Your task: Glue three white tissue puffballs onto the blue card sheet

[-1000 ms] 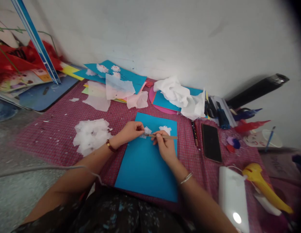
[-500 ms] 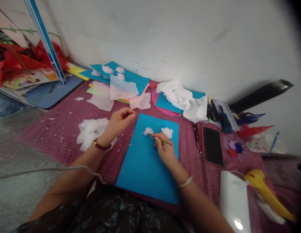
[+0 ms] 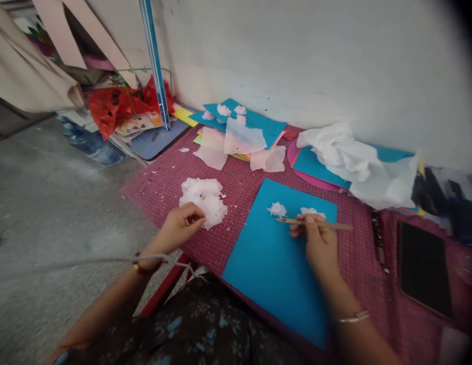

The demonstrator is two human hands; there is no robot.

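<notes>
My right hand (image 3: 321, 243) holds a wooden pencil (image 3: 342, 226), its tip pointing left just below a small white tuft of torn paper (image 3: 277, 209) on the blue sheet (image 3: 274, 274). A second white tuft (image 3: 312, 211) lies right of the first, partly hidden behind my fingers. My left hand (image 3: 182, 224) is pinched closed at the near edge of a pile of white paper bits (image 3: 203, 197). Whatever its fingertips may hold is too small to make out.
Thin paper pieces (image 3: 245, 138) and another blue sheet with speckled tufts (image 3: 230, 109) lie at the back. Crumpled white tissue (image 3: 346, 152) rests at the back right. A phone (image 3: 424, 268) and a dark pencil (image 3: 378, 243) lie to the right. A cable (image 3: 106, 261) crosses my left wrist.
The view has turned left. My left hand has moved from beside the blue sheet's top corner to the paper pile. The pencil tip has come away from the left tuft.
</notes>
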